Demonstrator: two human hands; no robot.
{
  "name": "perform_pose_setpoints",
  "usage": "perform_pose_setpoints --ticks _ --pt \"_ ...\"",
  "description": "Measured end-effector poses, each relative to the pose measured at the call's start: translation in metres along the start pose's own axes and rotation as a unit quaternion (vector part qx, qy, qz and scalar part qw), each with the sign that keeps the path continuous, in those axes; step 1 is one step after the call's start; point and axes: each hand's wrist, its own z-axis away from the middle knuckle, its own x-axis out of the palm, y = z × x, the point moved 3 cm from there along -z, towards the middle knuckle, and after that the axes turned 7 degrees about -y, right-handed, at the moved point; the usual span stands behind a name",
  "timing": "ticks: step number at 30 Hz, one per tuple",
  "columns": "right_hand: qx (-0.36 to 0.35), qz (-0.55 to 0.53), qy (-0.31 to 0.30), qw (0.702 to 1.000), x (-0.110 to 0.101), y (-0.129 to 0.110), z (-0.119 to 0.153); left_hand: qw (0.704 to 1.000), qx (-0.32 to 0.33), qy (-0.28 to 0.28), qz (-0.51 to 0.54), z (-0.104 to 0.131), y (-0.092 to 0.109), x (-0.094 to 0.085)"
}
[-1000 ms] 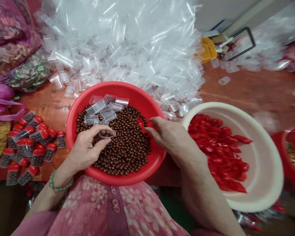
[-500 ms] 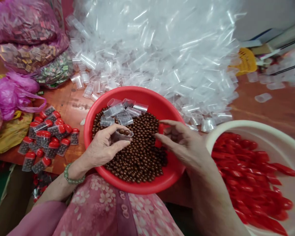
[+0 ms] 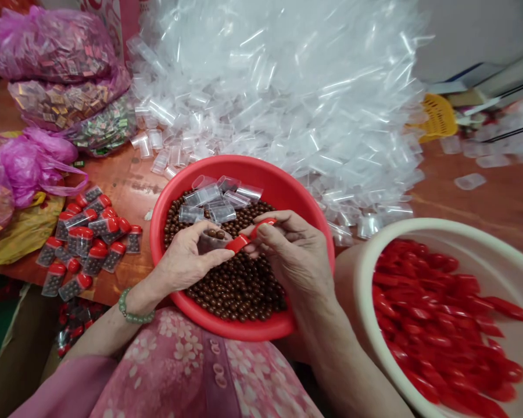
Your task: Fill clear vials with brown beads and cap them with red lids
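My left hand (image 3: 181, 261) is closed around a clear plastic tube (image 3: 210, 239), tilted, with brown balls inside. My right hand (image 3: 303, 258) pinches a glossy red plastic cap (image 3: 237, 244) at the tube's right end; part of the red piece is hidden by the fingers. Both hands are over a red basin (image 3: 287, 183). Small round brown balls (image 3: 244, 290) fill its bottom, and several clear tubes (image 3: 203, 195) lie on them at the far left.
Left of the basin lie several ball-filled tubes with red caps (image 3: 98, 252). A cream tub (image 3: 361, 284) of red caps (image 3: 444, 325) stands at right. Behind rises a heap of clear tubes (image 3: 279, 98). Pink bags (image 3: 65, 52) and a yellow basket (image 3: 438, 116) flank it.
My right hand has come left to the tube, bringing the red cap against its end. My left hand keeps its hold on the tube. The view has shifted slightly.
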Motion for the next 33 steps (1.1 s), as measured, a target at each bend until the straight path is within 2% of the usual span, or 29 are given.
perform_pose_setpoints --ticks 4,7,10,14,18,21,23,26,29,31,33 --pt "-0.08 0.126 0.076 0.986 0.0 -0.003 0.005 1.0 -0.019 -0.001 0.022 -0.001 -0.002 0.005" --pt "-0.186 0.294 0.109 0.931 0.002 -0.007 0.013 0.997 -0.026 0.002 0.079 -0.002 -0.003 0.008" --pt "-0.287 0.43 0.031 0.856 0.008 -0.006 0.017 0.99 -0.015 0.018 0.142 -0.003 -0.006 0.006" --pt "-0.363 0.511 -0.105 0.772 0.015 -0.001 0.021 0.982 0.016 0.033 0.186 -0.001 -0.01 0.001" --pt "-0.339 0.57 -0.189 0.725 0.011 0.0 0.023 0.985 0.001 0.023 0.168 0.004 -0.012 -0.003" --pt "-0.32 0.593 -0.223 0.704 0.004 -0.004 0.024 0.984 -0.009 0.002 0.176 0.006 -0.01 -0.003" --pt "-0.332 0.575 -0.212 0.718 0.001 -0.01 0.024 0.979 -0.018 -0.021 0.201 0.005 -0.009 -0.002" --pt "-0.328 0.501 -0.201 0.775 0.003 -0.014 0.021 0.972 -0.022 -0.051 0.229 0.003 -0.009 0.0" --pt "-0.255 0.41 -0.188 0.855 0.005 -0.008 0.017 0.971 -0.015 -0.08 0.225 0.002 -0.008 0.0" --pt "-0.19 0.333 -0.137 0.914 0.003 -0.003 0.014 0.972 -0.018 -0.1 0.211 0.003 -0.008 0.0" --pt "-0.133 0.26 -0.095 0.952 0.001 -0.003 0.01 0.973 -0.024 -0.113 0.202 0.004 -0.009 -0.001"
